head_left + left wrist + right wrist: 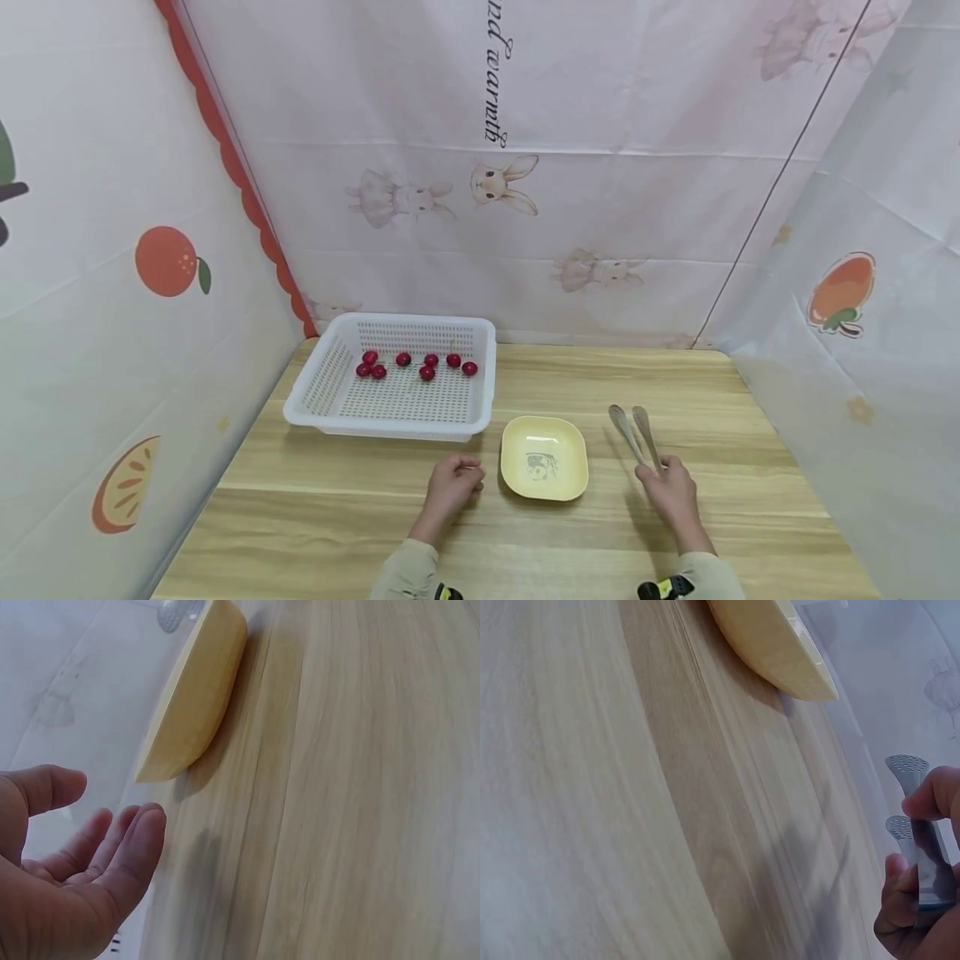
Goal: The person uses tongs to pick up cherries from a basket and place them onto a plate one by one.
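Observation:
My right hand (670,490) grips a pair of metal tongs (634,433), whose two perforated ends point away toward the back of the table. In the right wrist view, thumb and fingers wrap the tongs (932,862) and the two tips stand apart. My left hand (452,483) is just left of the yellow dish (544,492), its fingers loosely bent around nothing. Seen from the left wrist, that hand (82,877) faces the side of the dish (196,697) with a gap between. A panda picture shows on the dish's bottom.
A white perforated plastic basket (390,427) stands at the back left, with several dark red cherries (403,359) spread along its far part. The wooden table (315,508) is bounded by printed cloth walls (420,100) at the back and both sides.

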`<action>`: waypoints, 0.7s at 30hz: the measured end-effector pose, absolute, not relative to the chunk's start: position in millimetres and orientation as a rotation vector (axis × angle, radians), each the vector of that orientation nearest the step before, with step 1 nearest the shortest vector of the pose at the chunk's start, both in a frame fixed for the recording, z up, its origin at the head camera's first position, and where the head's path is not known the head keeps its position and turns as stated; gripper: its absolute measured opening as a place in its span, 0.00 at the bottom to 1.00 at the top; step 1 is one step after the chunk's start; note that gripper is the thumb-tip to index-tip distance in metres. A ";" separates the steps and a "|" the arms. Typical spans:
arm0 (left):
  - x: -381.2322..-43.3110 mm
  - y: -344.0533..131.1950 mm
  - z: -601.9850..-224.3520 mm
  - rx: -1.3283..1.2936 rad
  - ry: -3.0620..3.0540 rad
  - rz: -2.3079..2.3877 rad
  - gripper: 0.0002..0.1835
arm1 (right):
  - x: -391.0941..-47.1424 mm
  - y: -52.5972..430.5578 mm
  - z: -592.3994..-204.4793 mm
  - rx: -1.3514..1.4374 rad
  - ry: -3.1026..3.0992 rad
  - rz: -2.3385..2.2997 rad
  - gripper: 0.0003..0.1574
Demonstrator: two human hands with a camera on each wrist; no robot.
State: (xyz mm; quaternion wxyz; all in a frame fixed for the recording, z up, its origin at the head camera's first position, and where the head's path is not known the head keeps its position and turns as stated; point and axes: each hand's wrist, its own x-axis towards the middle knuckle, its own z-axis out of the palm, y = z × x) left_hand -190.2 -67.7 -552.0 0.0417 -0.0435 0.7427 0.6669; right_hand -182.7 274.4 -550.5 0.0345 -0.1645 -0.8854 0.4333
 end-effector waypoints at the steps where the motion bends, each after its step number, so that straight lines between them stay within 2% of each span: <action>1: -190.5 -66.4 -552.2 -0.152 2.235 2.055 0.14 | -183.2 273.4 -550.5 -0.499 -2.718 1.330 0.35; 14: -194.7 -49.8 -558.4 -0.294 1.982 2.139 0.12 | -193.4 264.6 -549.8 -0.412 -2.673 1.294 0.24; 21: -195.6 -44.3 -561.6 -0.285 1.956 2.147 0.09 | -198.4 259.5 -546.1 -0.381 -2.689 1.316 0.28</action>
